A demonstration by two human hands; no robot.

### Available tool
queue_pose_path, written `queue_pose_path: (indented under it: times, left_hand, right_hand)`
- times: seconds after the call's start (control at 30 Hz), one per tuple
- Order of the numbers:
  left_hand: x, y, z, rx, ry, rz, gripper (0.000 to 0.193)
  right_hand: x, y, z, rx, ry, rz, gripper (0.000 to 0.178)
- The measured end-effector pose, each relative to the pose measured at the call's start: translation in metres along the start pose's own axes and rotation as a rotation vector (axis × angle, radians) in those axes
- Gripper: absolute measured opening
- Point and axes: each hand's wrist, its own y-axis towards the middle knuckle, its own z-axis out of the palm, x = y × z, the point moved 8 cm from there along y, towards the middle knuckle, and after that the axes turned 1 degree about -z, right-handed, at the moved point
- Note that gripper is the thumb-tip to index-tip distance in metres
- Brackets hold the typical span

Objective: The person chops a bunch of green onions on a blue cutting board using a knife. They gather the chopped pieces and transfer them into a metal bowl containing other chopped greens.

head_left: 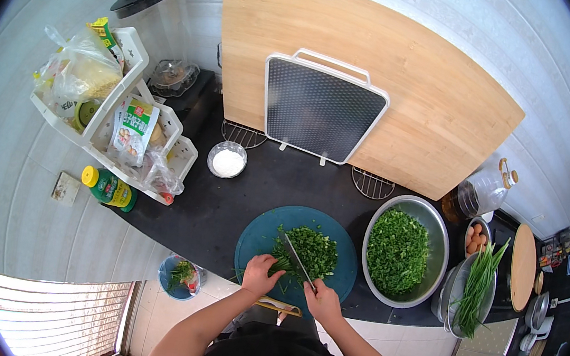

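A round teal cutting board point(251, 237) lies near the counter's front edge, bearing a heap of chopped greens point(319, 245). My right hand point(323, 301) grips the handle of a kitchen knife point(299, 257), whose blade points up and to the left across the board. On the board's left side, my left hand point(262, 276) is closed over a small bunch of long green stalks point(283, 264), beside the blade. Just right of the board stands a large steel bowl point(441, 253) filled with chopped greens point(397, 251).
At right, long green stalks point(478, 285) lie across a metal pot near a bowl of eggs point(476, 238). A small bowl of white powder point(228, 163) sits behind the board. Left are a tiered white rack point(98, 141) and a green bottle point(110, 189); a blue bin point(169, 284) stands below.
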Motion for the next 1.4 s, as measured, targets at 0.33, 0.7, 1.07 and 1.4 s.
queue_pose_path:
  times: [0.33, 0.7, 1.07, 1.4]
  left_hand:
    - [0.017, -0.008, 0.020, 0.032, 0.013, 0.032, 0.017]
    - [0.019, -0.012, 0.039, 0.095, 0.077, 0.169, 0.016]
    - [-0.009, -0.007, 0.006, 0.063, 0.139, 0.170, 0.026]
    - [0.006, -0.024, 0.017, 0.098, 0.127, 0.126, 0.037]
  right_hand:
    - [-0.023, 0.008, 0.037, 0.094, -0.206, 0.027, 0.039]
    - [-0.027, 0.042, 0.082, 0.213, -0.343, 0.068, 0.035]
    - [-0.029, 0.064, 0.058, -0.003, 0.005, 0.107, 0.032]
    - [-0.009, 0.015, 0.019, 0.026, -0.093, 0.074, 0.031]
